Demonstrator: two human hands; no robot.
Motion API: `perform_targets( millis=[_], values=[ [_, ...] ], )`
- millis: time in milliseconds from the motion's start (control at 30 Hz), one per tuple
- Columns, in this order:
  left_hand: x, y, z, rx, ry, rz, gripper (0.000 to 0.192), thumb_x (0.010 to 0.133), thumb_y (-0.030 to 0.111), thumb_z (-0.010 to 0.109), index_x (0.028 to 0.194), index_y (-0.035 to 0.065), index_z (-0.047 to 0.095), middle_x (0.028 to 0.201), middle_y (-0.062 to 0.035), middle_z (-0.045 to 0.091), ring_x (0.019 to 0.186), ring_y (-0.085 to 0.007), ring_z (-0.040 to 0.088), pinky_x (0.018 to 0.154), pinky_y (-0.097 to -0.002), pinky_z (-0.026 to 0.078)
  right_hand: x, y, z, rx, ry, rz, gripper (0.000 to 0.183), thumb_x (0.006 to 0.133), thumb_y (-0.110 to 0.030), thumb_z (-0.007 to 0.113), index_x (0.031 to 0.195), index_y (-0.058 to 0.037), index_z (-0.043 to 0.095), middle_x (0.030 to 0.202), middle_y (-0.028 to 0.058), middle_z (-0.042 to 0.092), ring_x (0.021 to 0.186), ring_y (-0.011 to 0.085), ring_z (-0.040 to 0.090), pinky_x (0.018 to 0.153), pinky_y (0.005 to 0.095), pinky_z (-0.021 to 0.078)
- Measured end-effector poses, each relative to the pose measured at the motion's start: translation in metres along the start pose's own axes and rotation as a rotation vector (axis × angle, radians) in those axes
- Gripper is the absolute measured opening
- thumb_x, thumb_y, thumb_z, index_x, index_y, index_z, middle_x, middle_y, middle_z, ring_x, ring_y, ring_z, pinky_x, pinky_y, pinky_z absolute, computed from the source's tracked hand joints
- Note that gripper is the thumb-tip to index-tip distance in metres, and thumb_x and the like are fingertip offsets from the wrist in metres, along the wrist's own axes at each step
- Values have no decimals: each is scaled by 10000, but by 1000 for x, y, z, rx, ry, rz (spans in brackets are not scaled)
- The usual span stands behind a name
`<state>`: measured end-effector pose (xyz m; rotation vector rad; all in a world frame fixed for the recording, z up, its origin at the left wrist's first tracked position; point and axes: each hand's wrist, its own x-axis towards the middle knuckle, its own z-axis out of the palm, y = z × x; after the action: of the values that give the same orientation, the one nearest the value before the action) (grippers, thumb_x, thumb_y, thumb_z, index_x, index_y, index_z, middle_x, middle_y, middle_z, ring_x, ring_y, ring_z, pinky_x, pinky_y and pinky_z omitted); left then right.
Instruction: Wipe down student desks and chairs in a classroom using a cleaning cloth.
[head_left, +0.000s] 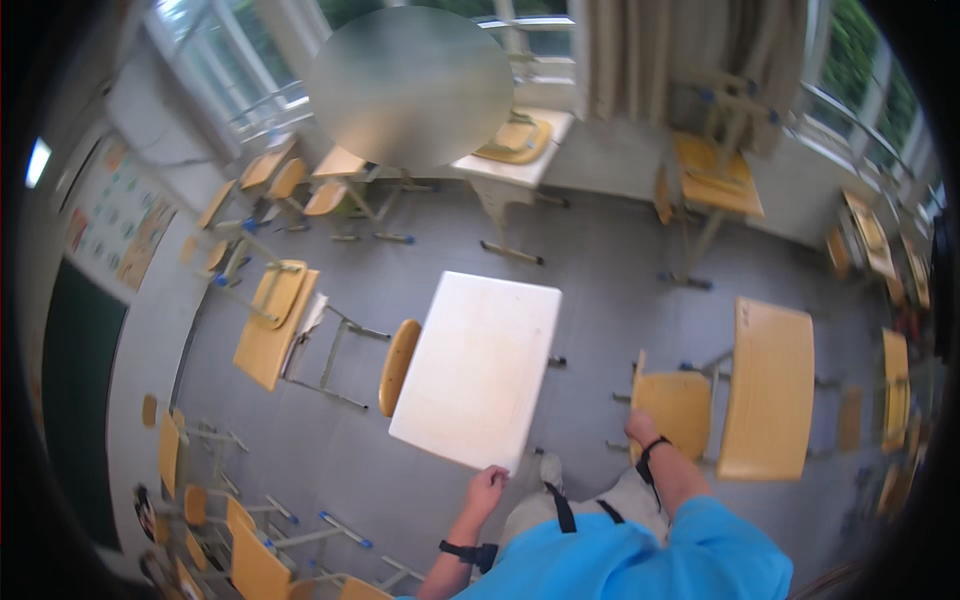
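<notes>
My right hand (641, 426) is closed around the backrest edge of a wooden chair (675, 409) on my right. The chair's seat faces a light wood desk (766, 390) beyond it. My left hand (486, 487) is at the near corner of a white-topped desk (480, 367), its fingers loosely curled. Whether those fingers touch the desk edge is unclear. Another wooden chair (397, 367) is tucked against the far left side of the white desk, mostly hidden apart from its backrest.
Left of the white desk, an upturned chair (281, 292) rests on a wood desk (259, 364) holding papers (307, 322). More desks with upturned chairs, including a white-topped desk (544, 161) and a wood desk (739, 199), line the windows. Several chairs (255, 559) crowd the lower left.
</notes>
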<state>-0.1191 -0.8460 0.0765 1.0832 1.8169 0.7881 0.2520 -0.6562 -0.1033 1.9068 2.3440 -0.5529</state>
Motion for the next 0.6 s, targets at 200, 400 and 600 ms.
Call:
perform_targets(
  millis=[200,400,600],
  values=[
    [47,22,55,109,-270,34,144,891,76,532,939,35,661,785,-128,678,716,-225,666,667,-333,520,-10,-85,1,225,-113,66,243,766,-238,604,729,-11,681,783,205,669,747,355,666,678,446,541],
    [78,16,129,386,-380,44,248,843,207,636,1028,43,638,891,-161,691,848,-311,679,771,-416,526,-49,-44,-19,1473,-394,701,331,840,-330,650,902,-6,669,824,93,683,724,214,672,666,341,542],
    [113,40,226,261,-286,-19,407,812,199,683,1119,-27,540,999,-215,662,941,-353,653,814,-416,503,-104,107,81,1143,-137,756,487,835,-372,670,1076,49,627,953,129,682,803,212,655,734,325,515]
  ],
)
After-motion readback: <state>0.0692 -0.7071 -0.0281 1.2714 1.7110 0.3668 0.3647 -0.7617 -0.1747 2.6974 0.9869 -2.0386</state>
